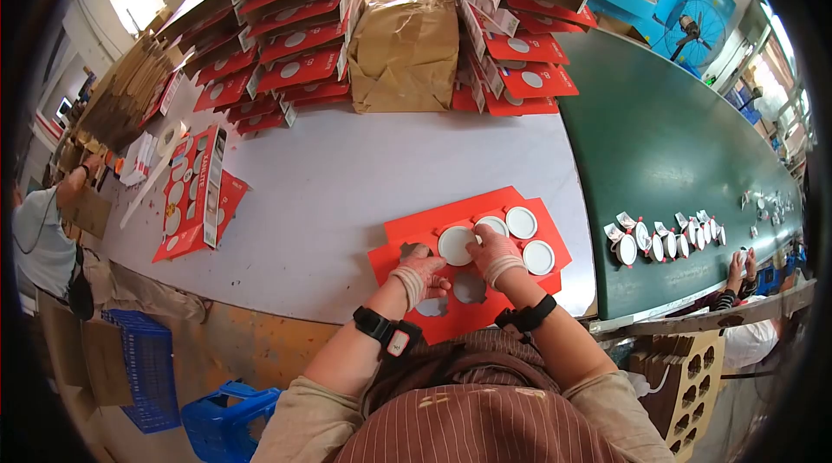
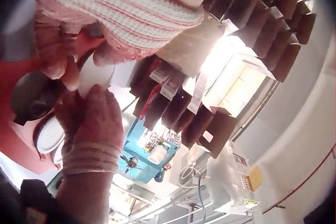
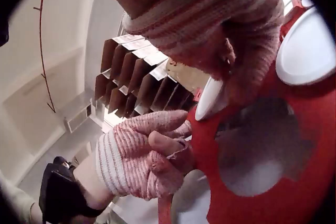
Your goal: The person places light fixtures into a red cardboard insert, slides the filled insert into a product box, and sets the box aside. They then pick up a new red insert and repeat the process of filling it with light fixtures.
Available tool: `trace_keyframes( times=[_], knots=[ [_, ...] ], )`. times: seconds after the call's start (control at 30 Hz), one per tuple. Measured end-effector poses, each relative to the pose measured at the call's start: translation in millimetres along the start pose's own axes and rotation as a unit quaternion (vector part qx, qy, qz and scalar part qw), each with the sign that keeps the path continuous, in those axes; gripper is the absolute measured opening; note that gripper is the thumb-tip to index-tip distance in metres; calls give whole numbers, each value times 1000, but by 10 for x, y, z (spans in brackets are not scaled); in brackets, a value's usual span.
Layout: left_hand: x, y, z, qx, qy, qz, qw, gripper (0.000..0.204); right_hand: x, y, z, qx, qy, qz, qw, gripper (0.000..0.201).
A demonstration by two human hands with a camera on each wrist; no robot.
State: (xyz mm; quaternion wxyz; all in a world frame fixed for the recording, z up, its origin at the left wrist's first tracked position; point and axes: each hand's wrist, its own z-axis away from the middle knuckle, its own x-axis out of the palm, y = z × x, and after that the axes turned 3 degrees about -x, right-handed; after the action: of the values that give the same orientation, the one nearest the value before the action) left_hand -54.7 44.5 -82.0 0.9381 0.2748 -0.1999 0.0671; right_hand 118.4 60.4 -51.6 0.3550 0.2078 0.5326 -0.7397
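Observation:
A red card sheet with round cut-outs lies before me, white round discs seated in several of them. Between both hands, one white disc stands tilted on edge in the wrist views. My right hand, in a striped fingerless-style glove, pinches this disc by its rim between thumb and fingers. Loosely bent, the fingers of my left hand lie at the disc's left rim and over the card. In the right wrist view, the left hand sits beside the card's edge. A bare cut-out shows below the hands.
Red printed boxes are stacked at the back, beside a brown wrapped parcel. More white discs line the green belt on the right. A folded red box lies left. Other people work at both sides.

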Motion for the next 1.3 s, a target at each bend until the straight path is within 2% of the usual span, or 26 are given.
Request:
trace_keyframes(
  times=[0.1, 0.17, 0.3, 0.37, 0.47, 0.5, 0.57, 0.63, 0.67, 0.7, 0.77, 0.83, 0.87, 0.93, 0.97, 1.0, 1.07, 1.1, 1.13, 1.2, 1.3],
  knots=[
    [-3, -15, -36, 4, 9, -3, 1000, 20, 106, 111, -99, -21, 30, 16, 999, 26],
    [9, -28, -47, 4, 10, -10, 1000, 20, 129, 153, -151, 20, -29, -50, 998, 28],
    [68, -16, -32, -1, 20, -10, 1000, 20, -19, -55, -95, 61, -68, -59, 994, 25],
    [83, -12, -29, -1, 28, -26, 999, 20, 37, 19, -176, 7, -55, 115, 992, 29],
    [98, -30, -60, 7, 47, -28, 998, 19, -43, -187, -19, 45, -12, 135, 990, 36],
    [113, -45, -64, 13, 77, -62, 995, 18, -30, -174, -17, 47, -13, 134, 990, 36],
    [121, -69, -97, 18, 104, -99, 989, 18, -14, -111, -51, 19, -15, 94, 995, 40],
    [103, -119, -176, 53, 152, -113, 981, 17, 35, -26, -77, -13, -15, 140, 990, 39],
    [92, -115, -203, 68, 152, -130, 977, 17, 21, 35, -17, -54, 14, 170, 984, 37],
    [50, -99, -225, 85, 145, -149, 974, 17, -68, -26, 68, -17, -5, 140, 990, 36],
    [3, -57, -189, 74, 141, -99, 982, 20, -232, 150, 210, -64, 48, 121, 990, 34],
    [-79, -44, -271, 81, 158, -72, 981, 20, -427, 593, 248, -32, 215, 81, 973, 30],
    [-124, -21, -340, 64, 165, -73, 982, 20, -619, 801, 320, 43, 273, -14, 961, 25],
    [-130, 46, -369, 47, 171, -51, 983, 27, -991, 1570, 340, 106, 389, 69, 912, 29],
    [-125, 65, -394, 48, 167, -55, 983, 27, -1292, 1554, 487, 266, 351, 7, 898, 40],
    [-133, 91, -418, 55, 159, -15, 986, 41, -1297, 1920, 517, 232, 464, 4, 855, 49],
    [-170, 122, -444, 57, 120, 36, 991, 71, -1486, 2146, 617, 308, 442, 12, 843, 49],
    [-118, 141, -432, 58, 118, 34, 991, 71, -1521, 2202, 589, 343, 439, -3, 830, 52],
    [-66, 150, -406, 70, 125, 45, 989, 70, -1550, 2260, 577, 343, 441, -3, 829, 52],
    [21, 183, -337, 84, 134, 56, 986, 68, -1607, 2290, 511, 370, 332, 7, 867, 55],
    [33, 217, -297, 92, 190, -9, 977, 69, -1574, 2277, 433, 328, 337, -16, 882, 55]
  ],
)
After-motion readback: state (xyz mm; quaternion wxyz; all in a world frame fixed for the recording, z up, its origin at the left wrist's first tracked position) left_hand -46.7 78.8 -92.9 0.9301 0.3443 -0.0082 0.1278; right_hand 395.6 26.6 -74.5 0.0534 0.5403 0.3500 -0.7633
